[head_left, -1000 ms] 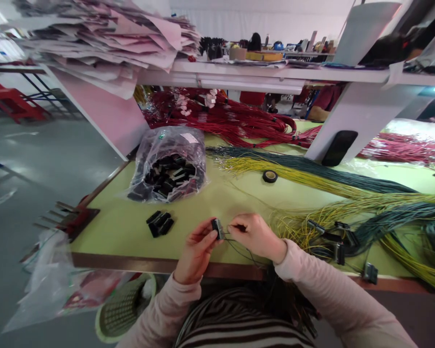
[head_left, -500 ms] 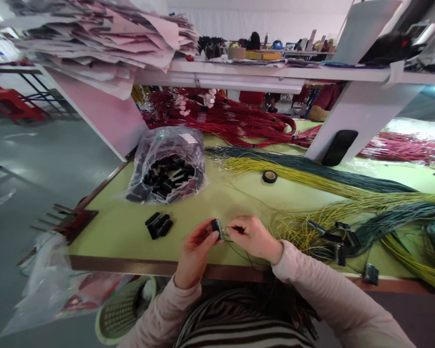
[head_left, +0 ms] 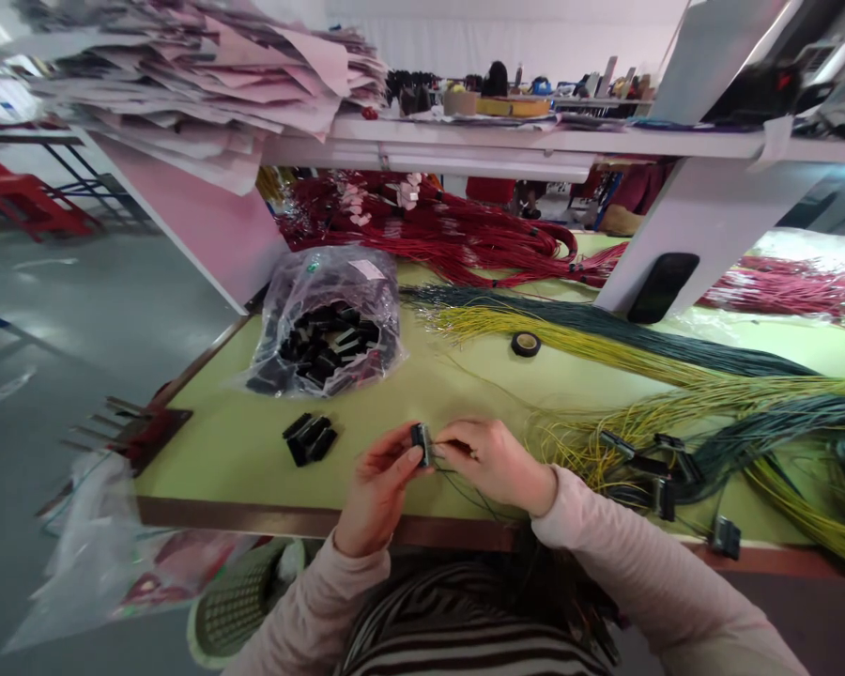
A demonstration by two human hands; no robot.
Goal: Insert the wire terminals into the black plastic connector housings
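Note:
Between thumb and fingers, my left hand (head_left: 380,479) grips a small black connector (head_left: 421,445) above the table's front edge. My right hand (head_left: 489,460) is closed in a pinch on a thin wire (head_left: 437,444), its end at the connector's right face. Whether the wire's tip is inside the connector is too small to tell. A dark wire hangs from the connector below my right hand. Left of my hands lies a small group of black connectors (head_left: 310,438). A clear plastic bag (head_left: 376,272) behind them holds many more.
Yellow wires (head_left: 570,343) and dark green wires (head_left: 606,329) stretch across the right side, with several wired connectors (head_left: 663,498) among them. A roll of black tape (head_left: 526,344) lies behind my hands. Red wire bundles (head_left: 465,239) fill the back under the shelf (head_left: 465,145). Metal prongs (head_left: 116,418) jut from the left edge.
My right hand has moved slightly left, bringing the wire closer against the connector. The left hand has turned the connector a little; its grip remains.

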